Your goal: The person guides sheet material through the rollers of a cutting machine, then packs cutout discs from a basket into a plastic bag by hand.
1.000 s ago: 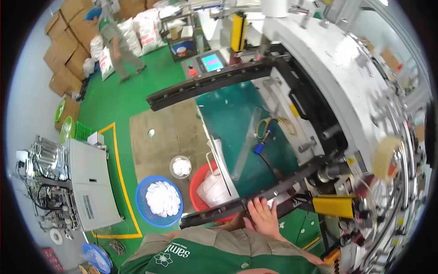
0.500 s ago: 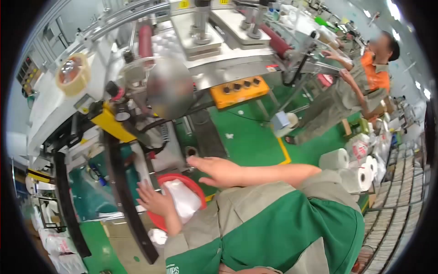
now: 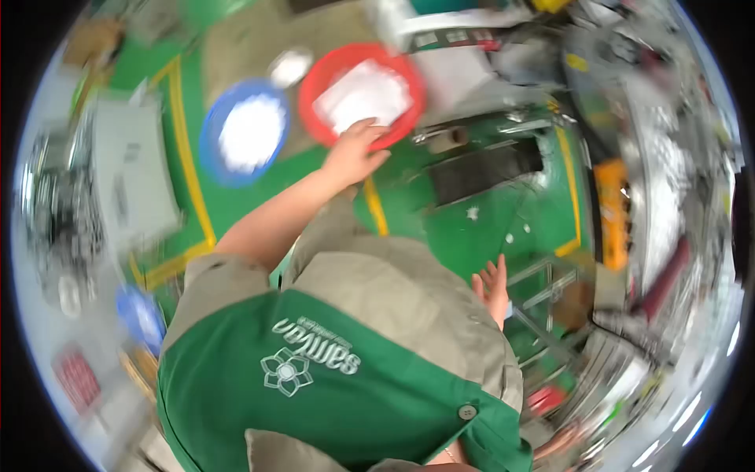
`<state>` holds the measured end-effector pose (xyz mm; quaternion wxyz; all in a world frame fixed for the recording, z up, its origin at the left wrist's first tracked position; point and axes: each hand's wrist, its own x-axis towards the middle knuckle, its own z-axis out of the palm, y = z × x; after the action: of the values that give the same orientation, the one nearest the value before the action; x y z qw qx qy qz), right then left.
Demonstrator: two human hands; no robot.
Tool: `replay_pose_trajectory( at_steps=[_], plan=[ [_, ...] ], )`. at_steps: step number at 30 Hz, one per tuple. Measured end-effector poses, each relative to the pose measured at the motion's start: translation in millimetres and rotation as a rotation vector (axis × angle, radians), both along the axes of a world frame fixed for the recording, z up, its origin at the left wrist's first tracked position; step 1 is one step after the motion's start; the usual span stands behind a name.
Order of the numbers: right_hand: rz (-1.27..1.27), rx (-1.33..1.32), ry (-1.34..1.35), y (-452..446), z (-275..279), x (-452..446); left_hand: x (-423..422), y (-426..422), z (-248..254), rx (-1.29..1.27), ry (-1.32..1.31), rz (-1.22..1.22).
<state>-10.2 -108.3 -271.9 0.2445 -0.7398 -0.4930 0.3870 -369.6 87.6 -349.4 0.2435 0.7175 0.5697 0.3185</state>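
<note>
My left hand (image 3: 355,156) reaches to the near rim of a red basket (image 3: 313,102), thumb spread from the fingers and nothing visible in its grasp. Whether it touches the rim is blurred. White material (image 3: 366,93) lies inside this basket. To its left on the floor is a blue basket (image 3: 209,149) full of small white pieces (image 3: 252,132). My right hand (image 3: 494,285) is off to the right, low beside my body, fingers apart and empty.
A small container of white pieces (image 3: 290,68) sits behind the baskets. A pale cabinet (image 3: 130,169) stands left. At right are a metal frame (image 3: 543,315) and an orange control box (image 3: 611,212). A dark flat part (image 3: 487,169) lies beyond my hands.
The view has swung back from the right and tilted down, so the blue basket shows again. My hands are farther apart, with the left at the red basket and the right lower beside my body.
</note>
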Motion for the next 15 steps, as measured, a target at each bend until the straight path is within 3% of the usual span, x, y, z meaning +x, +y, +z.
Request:
replay_pose_trajectory(
  at_steps=[5, 7, 8, 11, 13, 15],
  plan=[
    [0.428, -0.270, -0.098, -26.9, -59.8, 75.3, -26.2, -199.5, -57.2, -0.297, 0.015, 0.337],
    [0.630, -0.350, -0.257, -17.2, -60.3, 73.0, -50.3, -260.1, -75.3, -0.645, 0.010, 0.481],
    [0.638, -0.367, -0.282, -6.0, -43.7, 54.2, -60.7, -277.6, -77.2, -0.647, 0.007, 0.516],
    [0.706, -0.235, -0.262, 17.4, -65.9, 40.0, -94.9, -305.2, -87.1, -0.777, -0.039, 0.653],
    [0.731, -0.176, -0.252, 37.1, -68.5, 11.6, -113.0, -309.2, -107.0, -0.982, -0.401, 0.883],
    [0.763, -0.201, -0.226, 54.5, -66.6, -27.8, -131.9, -306.4, -129.2, -1.011, -0.404, 0.932]
  ],
)
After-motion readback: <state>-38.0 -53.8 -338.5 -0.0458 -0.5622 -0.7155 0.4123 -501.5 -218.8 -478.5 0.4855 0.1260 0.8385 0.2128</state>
